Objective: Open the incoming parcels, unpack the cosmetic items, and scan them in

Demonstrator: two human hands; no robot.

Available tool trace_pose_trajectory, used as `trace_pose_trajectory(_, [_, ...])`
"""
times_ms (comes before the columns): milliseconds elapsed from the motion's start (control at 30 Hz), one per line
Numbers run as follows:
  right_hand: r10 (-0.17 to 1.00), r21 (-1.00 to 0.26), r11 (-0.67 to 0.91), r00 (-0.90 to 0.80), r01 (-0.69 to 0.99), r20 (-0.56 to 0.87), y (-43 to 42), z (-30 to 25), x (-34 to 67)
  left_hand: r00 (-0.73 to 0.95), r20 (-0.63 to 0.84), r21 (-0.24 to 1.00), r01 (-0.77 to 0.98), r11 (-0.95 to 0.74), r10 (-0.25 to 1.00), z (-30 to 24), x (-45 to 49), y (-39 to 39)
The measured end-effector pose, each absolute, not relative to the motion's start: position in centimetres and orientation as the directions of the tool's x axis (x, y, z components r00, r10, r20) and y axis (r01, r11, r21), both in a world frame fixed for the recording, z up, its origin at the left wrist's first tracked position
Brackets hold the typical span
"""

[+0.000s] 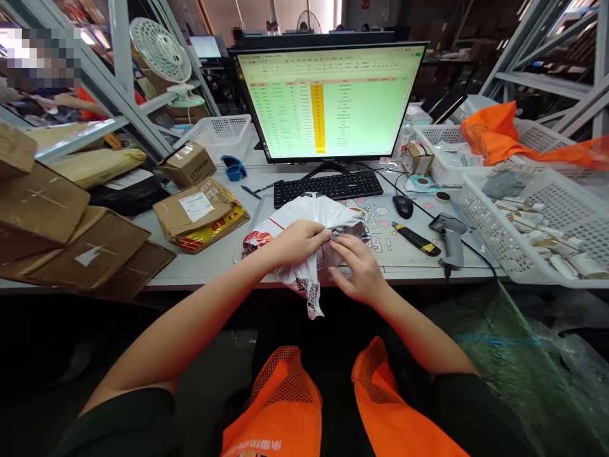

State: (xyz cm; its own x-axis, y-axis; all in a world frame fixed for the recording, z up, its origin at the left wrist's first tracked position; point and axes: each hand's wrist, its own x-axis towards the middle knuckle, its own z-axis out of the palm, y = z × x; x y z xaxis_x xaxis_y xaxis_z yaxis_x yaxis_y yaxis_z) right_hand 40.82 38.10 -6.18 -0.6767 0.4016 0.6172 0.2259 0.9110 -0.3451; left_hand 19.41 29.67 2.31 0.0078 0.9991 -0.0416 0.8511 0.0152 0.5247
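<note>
A white plastic mailer bag [314, 219] with red and black print lies crumpled at the near edge of the desk, one end hanging over the edge. My left hand [297, 244] is closed on the bag's top from the left. My right hand [359, 266] pinches the bag from the right, fingers curled on the plastic. Both hands meet over the middle of the bag, just in front of the black keyboard [328, 187].
A monitor [328, 101] with a spreadsheet stands behind the keyboard. A mouse [403, 206], a box cutter [417, 240] and a barcode scanner [450, 238] lie to the right. White baskets [476, 203] of small items fill the right side. Brown parcels [200, 212] and cardboard [71, 241] sit left.
</note>
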Motion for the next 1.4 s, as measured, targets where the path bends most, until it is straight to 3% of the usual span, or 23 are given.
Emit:
trace_pose_trajectory(100, [0.322,-0.329,0.938,-0.638,0.112,0.699,35.0,-6.0,37.1,-0.026,0.122,0.703,0.708,-0.068,0.992,2.2,18.6,29.8])
trace_pose_trajectory(167, [0.316,-0.337,0.938,-0.581,0.075,0.75,34.8,-5.9,35.5,-0.032,0.202,0.706,0.698,-0.123,0.979,2.1,18.6,29.3])
trace_pose_trajectory(233, [0.28,-0.326,0.945,-0.532,0.006,0.799,35.1,-5.8,34.9,0.023,0.267,0.599,0.779,-0.184,0.964,2.0,18.6,28.6])
trace_pose_trajectory(300, [0.2,-0.269,0.961,-0.511,-0.063,0.836,35.1,-5.8,35.4,0.07,0.337,0.388,0.898,-0.206,0.939,2.1,17.9,27.9])
trace_pose_trajectory(367, [0.113,-0.195,0.976,-0.54,-0.097,0.834,34.8,-6.1,36.8,0.079,0.372,0.16,0.976,-0.147,0.925,2.6,16.0,27.1])
trace_pose_trajectory(433, [0.063,-0.15,0.985,-0.617,-0.089,0.785,34.3,-6.6,38.8,0.051,0.353,0.03,0.997,-0.065,0.934,3.3,13.1,26.4])
trace_pose_trajectory(700, [0.053,-0.194,0.98,-0.862,-0.053,0.505,34.8,-9.6,43.5,-0.154,0.267,-0.024,0.986,0.166,0.951,4.4,7.0,27.0])
trace_pose_trajectory(833, [0.121,-0.202,0.979,-0.858,0.02,0.5,34.8,-8.3,40.7,-0.326,0.133,0.052,0.945,0.322,0.936,4.2,11.3,26.4])
trace_pose_trajectory(933, [0.086,-0.16,0.987,-0.83,-0.004,0.551,34.7,-6.4,37.3,-0.371,0.094,0.109,0.926,0.361,0.924,3.2,15.4,23.9])
trace_pose_trajectory(1067, [0.011,-0.092,0.995,-0.874,-0.039,0.485,35.5,-4.9,33.4,-0.362,0.169,0.184,0.925,0.331,0.917,-0.9,19.5,19.0])
trace_pose_trajectory(1200, [0.014,-0.059,0.998,-0.914,-0.011,0.405,36.9,-4.8,31.5,-0.534,0.296,0.357,0.831,0.427,0.792,-6.4,19.9,14.8])
trace_pose_trajectory(1333, [-0.025,-0.018,0.999,-0.917,-0.034,0.398,37.8,-6.3,31.3,-0.661,0.18,0.598,0.661,0.453,0.728,-10.8,17.3,12.9])
trace_pose_trajectory(1400, [-0.048,0.017,0.999,-0.901,-0.045,0.432,37.9,-7.4,31.8,-0.645,0.259,0.631,0.676,0.38,0.719,-12.0,16.0,12.8])
